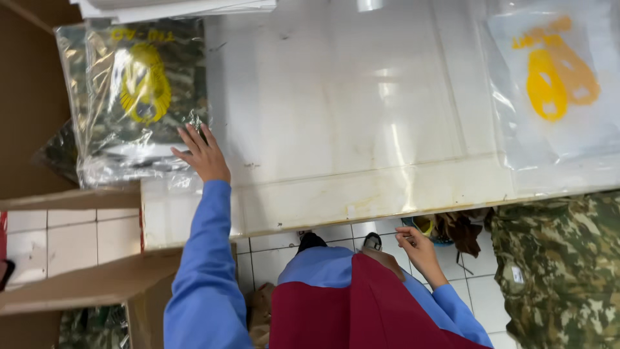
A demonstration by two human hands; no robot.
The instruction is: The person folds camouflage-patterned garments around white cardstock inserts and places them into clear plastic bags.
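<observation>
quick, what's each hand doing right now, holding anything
Left hand: open, fingers spread, resting on the bagged camouflage garment, no grip closed on it.
Right hand: below the table edge, fingers loosely curled, nothing visibly held.

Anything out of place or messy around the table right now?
Mostly tidy. The bagged camouflage garment under the left hand overhangs the white table's left edge, its plastic crumpled. A loose camouflage garment hangs off the right end, unbagged. The right hand is below the table edge, empty.
</observation>
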